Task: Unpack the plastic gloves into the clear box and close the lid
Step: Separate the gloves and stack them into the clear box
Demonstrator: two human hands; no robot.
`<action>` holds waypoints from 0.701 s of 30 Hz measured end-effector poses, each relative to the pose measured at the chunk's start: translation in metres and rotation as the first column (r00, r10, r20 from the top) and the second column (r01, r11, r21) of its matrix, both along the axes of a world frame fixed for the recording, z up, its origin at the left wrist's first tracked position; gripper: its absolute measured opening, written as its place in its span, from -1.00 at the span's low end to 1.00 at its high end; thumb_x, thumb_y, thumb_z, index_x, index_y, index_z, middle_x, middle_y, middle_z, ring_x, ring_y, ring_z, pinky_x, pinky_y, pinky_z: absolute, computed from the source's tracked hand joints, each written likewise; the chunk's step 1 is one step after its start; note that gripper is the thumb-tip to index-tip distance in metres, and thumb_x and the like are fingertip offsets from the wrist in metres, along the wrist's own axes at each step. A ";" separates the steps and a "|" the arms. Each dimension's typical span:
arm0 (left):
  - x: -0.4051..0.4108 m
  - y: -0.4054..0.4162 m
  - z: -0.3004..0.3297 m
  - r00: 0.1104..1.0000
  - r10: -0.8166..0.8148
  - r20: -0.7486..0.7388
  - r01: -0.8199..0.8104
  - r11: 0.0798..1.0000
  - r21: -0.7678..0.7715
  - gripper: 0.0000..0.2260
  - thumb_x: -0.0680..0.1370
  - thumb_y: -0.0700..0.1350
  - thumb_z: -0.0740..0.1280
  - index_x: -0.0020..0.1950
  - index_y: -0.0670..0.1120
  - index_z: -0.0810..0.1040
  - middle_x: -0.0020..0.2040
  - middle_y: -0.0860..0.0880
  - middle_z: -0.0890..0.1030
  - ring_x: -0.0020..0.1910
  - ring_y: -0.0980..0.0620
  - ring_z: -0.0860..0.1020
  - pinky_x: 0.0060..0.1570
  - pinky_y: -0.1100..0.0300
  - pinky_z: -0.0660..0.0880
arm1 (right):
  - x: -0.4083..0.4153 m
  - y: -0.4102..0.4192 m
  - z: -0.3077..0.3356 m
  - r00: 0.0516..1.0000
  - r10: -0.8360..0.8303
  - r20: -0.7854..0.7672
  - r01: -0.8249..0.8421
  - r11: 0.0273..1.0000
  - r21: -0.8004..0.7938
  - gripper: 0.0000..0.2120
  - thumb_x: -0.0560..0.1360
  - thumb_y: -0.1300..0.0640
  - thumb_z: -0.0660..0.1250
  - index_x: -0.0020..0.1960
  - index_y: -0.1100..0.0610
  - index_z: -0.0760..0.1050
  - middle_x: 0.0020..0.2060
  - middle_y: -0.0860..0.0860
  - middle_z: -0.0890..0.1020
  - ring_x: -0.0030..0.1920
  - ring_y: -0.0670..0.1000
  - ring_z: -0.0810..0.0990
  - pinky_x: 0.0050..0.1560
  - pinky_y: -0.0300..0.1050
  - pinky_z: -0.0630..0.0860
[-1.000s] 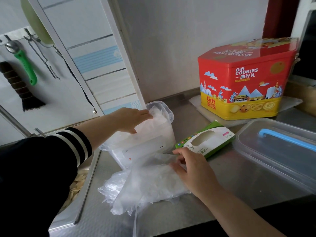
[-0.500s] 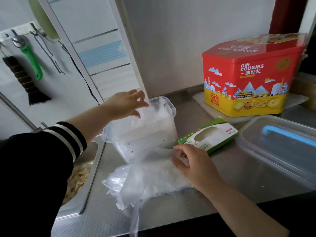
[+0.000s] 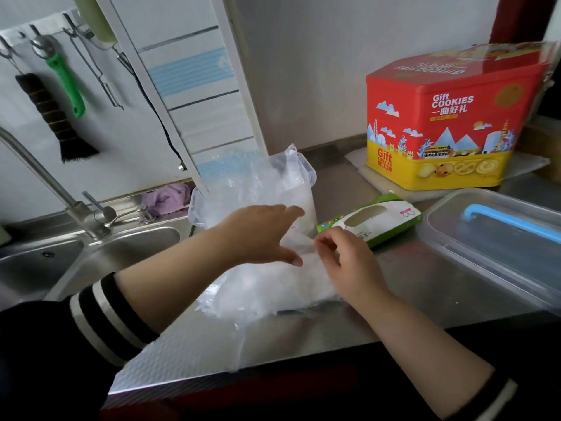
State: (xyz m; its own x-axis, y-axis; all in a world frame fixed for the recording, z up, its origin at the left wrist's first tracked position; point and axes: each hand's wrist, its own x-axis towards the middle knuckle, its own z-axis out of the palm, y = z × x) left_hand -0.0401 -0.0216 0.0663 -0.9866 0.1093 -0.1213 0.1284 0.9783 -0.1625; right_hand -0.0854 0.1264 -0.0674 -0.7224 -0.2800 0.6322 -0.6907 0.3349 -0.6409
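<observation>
Home kitchen, steel sink (image 3: 127, 253), faucet (image 3: 39, 174), cookie tin (image 3: 440, 123)

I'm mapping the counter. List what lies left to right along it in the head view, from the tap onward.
tap → purple cloth → clear box → green glove packet → red cookie tin → lid with blue handle

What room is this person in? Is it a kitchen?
Most likely a kitchen: there is a steel sink with a tap, utensils hanging on wall hooks, and a cookie tin on the metal counter.
</observation>
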 end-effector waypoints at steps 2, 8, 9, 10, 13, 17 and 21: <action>0.001 -0.004 -0.007 0.997 0.061 0.045 -0.068 0.985 0.158 -0.45 0.45 0.18 0.42 0.38 0.06 0.39 0.24 0.07 0.54 0.18 0.02 0.52 0.16 0.16 0.43 | 0.001 0.001 0.001 1.000 0.002 0.014 -0.002 1.000 -0.030 -0.78 0.54 0.02 0.24 -0.05 0.16 0.53 -0.21 0.03 0.62 -0.20 0.07 0.55 -0.18 -0.07 0.45; -0.003 -0.013 0.002 0.998 0.066 -0.013 -0.051 0.864 0.501 -0.80 0.44 -0.06 0.49 -0.01 0.01 0.54 -0.19 0.21 0.50 -0.19 0.21 0.48 -0.21 0.51 0.32 | 0.010 0.005 0.008 0.977 0.134 0.167 -0.105 0.980 -0.170 -0.48 0.46 -0.27 0.27 0.27 0.04 0.38 -0.03 -0.02 0.63 0.00 -0.09 0.57 -0.05 -0.23 0.47; -0.004 -0.015 0.006 0.997 0.074 -0.017 -0.054 0.848 0.527 -0.81 0.43 -0.07 0.50 -0.06 0.01 0.52 -0.22 0.21 0.51 -0.23 0.22 0.48 -0.24 0.52 0.32 | 0.011 0.005 0.010 0.962 0.163 0.221 -0.128 0.978 -0.164 -0.42 0.42 -0.28 0.32 0.33 -0.04 0.31 0.02 -0.03 0.62 0.04 -0.11 0.57 -0.03 -0.30 0.46; -0.005 -0.017 0.010 0.996 0.087 -0.010 -0.066 0.825 0.562 -0.81 0.42 -0.08 0.51 -0.10 -0.01 0.52 -0.25 0.18 0.55 -0.26 0.21 0.51 -0.22 0.51 0.35 | 0.012 0.005 0.011 0.950 0.189 0.248 -0.151 0.975 -0.163 -0.41 0.41 -0.23 0.37 0.35 -0.14 0.25 0.06 -0.05 0.62 0.08 -0.12 0.57 0.00 -0.35 0.45; -0.007 -0.026 0.018 0.991 0.114 0.071 -0.130 0.677 0.724 -0.86 0.46 -0.19 0.48 -0.06 -0.08 0.54 -0.24 -0.01 0.69 -0.24 -0.03 0.66 0.00 0.15 0.55 | 0.012 0.006 0.009 0.957 0.207 0.203 -0.161 0.962 -0.221 -0.44 0.47 0.06 0.42 0.29 -0.29 0.20 -0.08 -0.17 0.63 0.00 -0.18 0.59 0.00 -0.32 0.50; -0.010 -0.043 0.037 0.985 0.140 0.101 -0.165 0.589 0.791 -0.82 0.52 -0.24 0.39 0.03 -0.05 0.45 -0.28 -0.02 0.68 -0.37 0.01 0.62 -0.24 0.17 0.58 | 0.012 0.007 0.008 0.975 0.187 0.118 -0.150 0.951 -0.272 -0.47 0.48 0.02 0.39 0.32 -0.29 0.23 -0.15 -0.14 0.63 -0.08 -0.15 0.61 -0.06 -0.38 0.51; -0.021 -0.058 0.051 0.981 0.191 0.048 -0.152 0.583 0.798 -0.78 0.56 -0.32 0.31 -0.13 -0.08 0.31 -0.20 -0.08 0.65 -0.40 0.03 0.57 -0.34 0.23 0.52 | 0.011 0.005 0.007 0.981 0.167 0.100 -0.130 0.945 -0.300 -0.45 0.47 -0.03 0.35 0.38 -0.20 0.19 -0.08 -0.03 0.65 -0.06 -0.10 0.62 -0.03 -0.22 0.56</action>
